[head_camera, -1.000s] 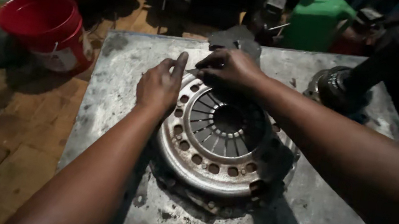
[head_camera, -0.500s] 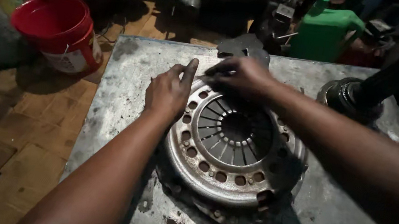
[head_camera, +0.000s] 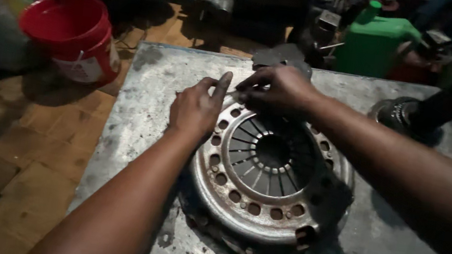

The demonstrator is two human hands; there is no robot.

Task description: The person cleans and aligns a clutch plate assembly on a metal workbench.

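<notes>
The clutch pressure plate (head_camera: 269,173), a round steel disc with holes around its ring and thin spring fingers pointing to the centre, lies flat in the middle of the frame on a stained metal worktop (head_camera: 151,76). Both hands are at its upper rim. The left hand (head_camera: 196,108) rests open on the upper left edge of the plate, with the index finger stretched out, and its grip has hold of nothing. The right hand (head_camera: 277,90) is curled over the top edge with the fingertips drawn close together; I cannot tell if this grip pinches something small or only presses on the rim. To my judgement the work is at the stage of feeling or adjusting this top edge, and any further move there asks for a steady left hand, so that the heavy plate does not slide. Compared with one second ago, the hands stay at the same place on the rim and the plate has not moved on the worktop; only the camera has shifted a little. Further out, a red bucket (head_camera: 72,34) stands on the wooden floor (head_camera: 20,146) in the upper left, and a green container (head_camera: 374,42) is at the upper right.
</notes>
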